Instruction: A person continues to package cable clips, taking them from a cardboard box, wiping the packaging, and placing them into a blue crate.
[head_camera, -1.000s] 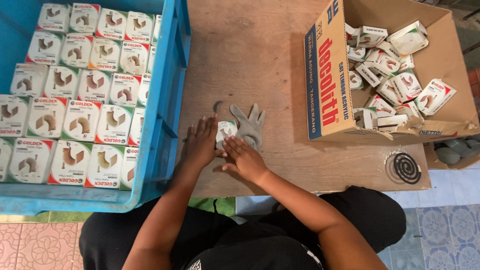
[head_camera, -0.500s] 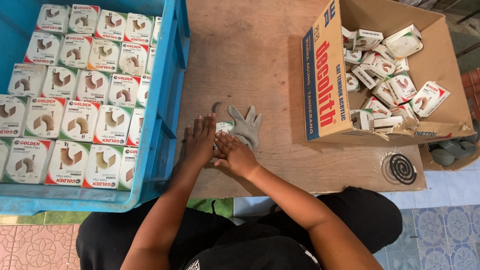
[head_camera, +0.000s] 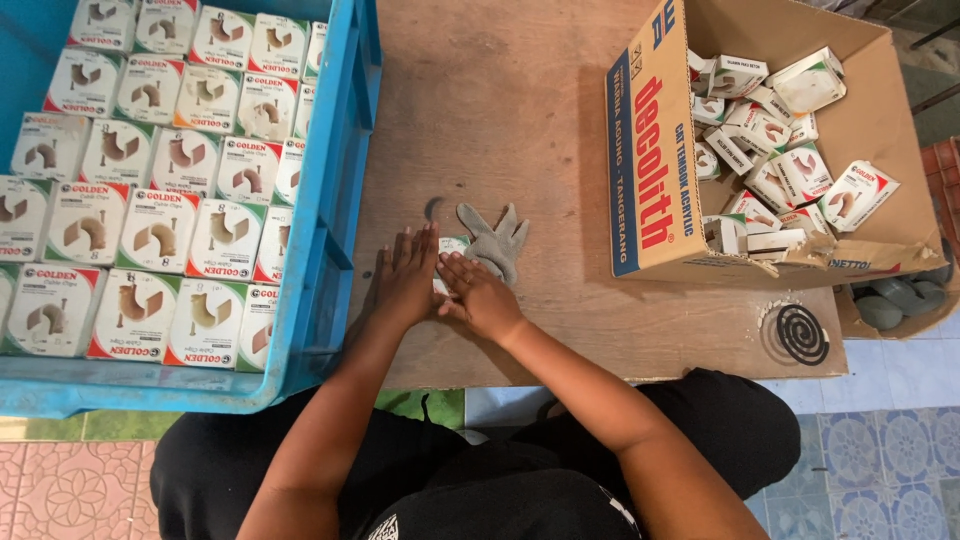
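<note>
A small white-and-green carton lies flat on the wooden table, mostly covered by my hands. My left hand presses on its left side with the fingers stretched out. My right hand presses on its right side, fingers pointing left over the carton. A grey work glove lies on the table just beyond my right hand, touching the carton's far edge.
A blue plastic crate on the left holds rows of small white cartons. An open cardboard box on the right holds several loose cartons. A dark spiral coil lies near the table's front right corner.
Both hands have stayed on the small carton, with the fingers shifting slightly closer over it. The view has moved a little.
</note>
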